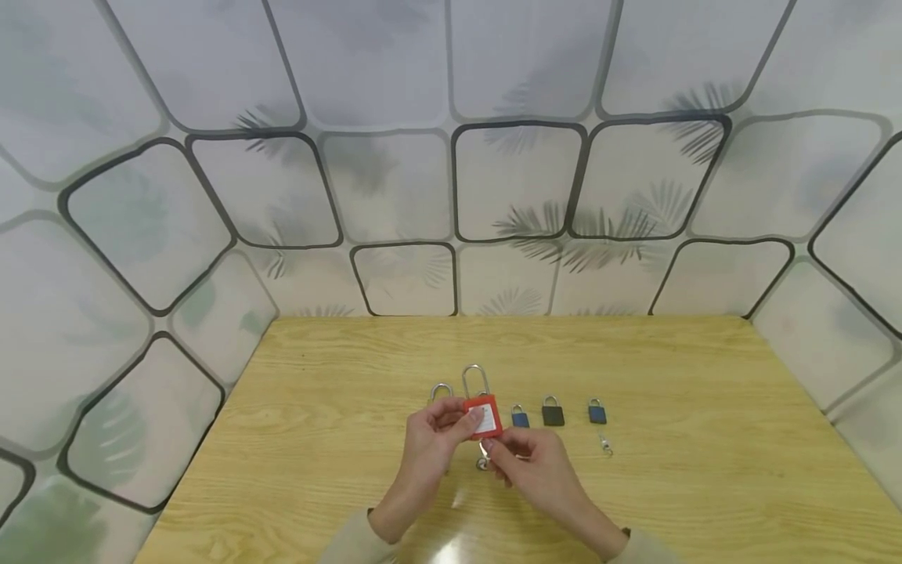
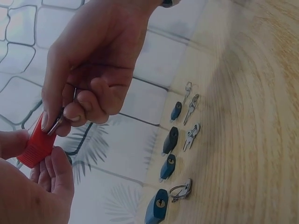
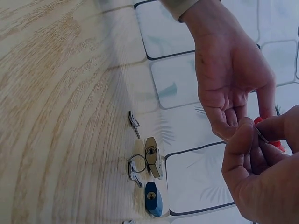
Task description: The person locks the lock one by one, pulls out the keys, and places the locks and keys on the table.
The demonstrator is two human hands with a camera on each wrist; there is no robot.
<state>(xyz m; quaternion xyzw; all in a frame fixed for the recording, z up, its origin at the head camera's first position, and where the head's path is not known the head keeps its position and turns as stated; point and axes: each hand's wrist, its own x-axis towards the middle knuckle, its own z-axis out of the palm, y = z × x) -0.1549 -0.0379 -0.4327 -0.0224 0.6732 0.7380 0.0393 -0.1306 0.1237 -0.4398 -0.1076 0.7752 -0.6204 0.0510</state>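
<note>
A red padlock (image 1: 496, 430) with a white label and a long, tall shackle is gripped in my left hand (image 1: 427, 443), thumb across the label. My right hand (image 1: 541, 471) pinches a small metal key (image 2: 56, 123) with a ring at the padlock's bottom end. How far the key sits in the keyhole cannot be told, since fingers cover it. Both hands are raised above the wooden table (image 1: 338, 368), as the two wrist views show. Just behind my left hand, the shackle (image 1: 441, 388) of another padlock pokes out.
To the right stand a blue padlock (image 1: 520, 418), a black padlock (image 1: 553, 415) and another blue padlock (image 1: 597, 413), with keys (image 1: 605, 445) in front. A brass padlock (image 3: 151, 150) and ringed keys (image 3: 134, 170) show in the right wrist view. Patterned walls (image 1: 521, 274) enclose the table.
</note>
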